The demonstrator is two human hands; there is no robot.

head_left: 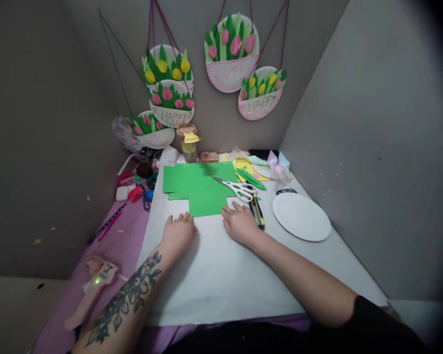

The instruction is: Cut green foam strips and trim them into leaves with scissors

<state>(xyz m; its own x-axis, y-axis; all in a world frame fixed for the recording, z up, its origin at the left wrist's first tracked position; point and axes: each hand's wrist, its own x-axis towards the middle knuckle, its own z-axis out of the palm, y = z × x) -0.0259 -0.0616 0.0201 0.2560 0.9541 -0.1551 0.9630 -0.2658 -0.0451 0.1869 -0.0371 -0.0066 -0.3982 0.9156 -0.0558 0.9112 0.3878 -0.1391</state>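
My left hand [179, 233] rests on the white paper covering [192, 285], fingers slightly bent and nothing visible in it. It lies beside the lower left corner of a small green paper piece [207, 205]. On the other side of that piece, my right hand [240, 224] lies with fingers stretched out, fingertips close to its edge. Larger green sheets [192, 179] overlap just behind. White-handled scissors [239, 189] lie partly over the green sheets, blades pointing left. A black-and-yellow utility knife [257, 214] sits right next to my right hand.
A white paper plate [301, 217] lies at the right. Cut green strips [251, 179] are behind the scissors. A lidded cup [188, 145] stands at the back. On the left purple cloth lies a pink glue gun [92, 290] with a green light. Decorated plates [231, 54] hang on the wall.
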